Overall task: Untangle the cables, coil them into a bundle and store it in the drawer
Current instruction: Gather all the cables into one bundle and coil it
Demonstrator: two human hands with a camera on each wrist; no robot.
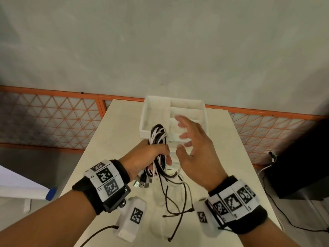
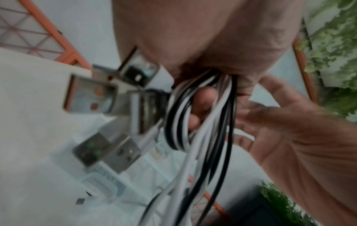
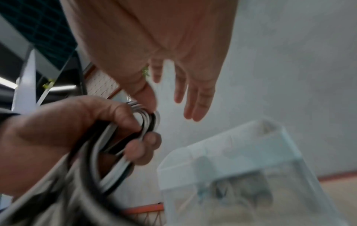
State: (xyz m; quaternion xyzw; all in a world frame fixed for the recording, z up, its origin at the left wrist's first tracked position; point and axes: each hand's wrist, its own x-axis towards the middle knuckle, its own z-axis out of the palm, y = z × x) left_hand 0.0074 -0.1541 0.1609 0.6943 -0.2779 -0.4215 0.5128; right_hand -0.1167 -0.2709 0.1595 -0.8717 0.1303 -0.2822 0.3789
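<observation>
My left hand (image 1: 151, 157) grips a looped bundle of black and white cables (image 1: 158, 136) above the table, fingers curled round the strands (image 2: 201, 116). Several USB plugs (image 1: 142, 183) hang from its lower end, seen close in the left wrist view (image 2: 92, 94). Loose black cable tails (image 1: 178, 202) trail onto the tabletop. My right hand (image 1: 192, 139) hovers just right of the bundle, fingers spread and holding nothing (image 3: 185, 85). A white plastic drawer box (image 1: 172, 111) stands open behind the hands, its compartments showing (image 3: 241, 160).
The pale table (image 1: 110, 139) is narrow, with an orange lattice fence (image 1: 49, 118) behind it. Wrist-worn white camera housings (image 1: 131, 216) hang below both forearms. A dark box (image 1: 302, 166) with a cable sits on the floor at right.
</observation>
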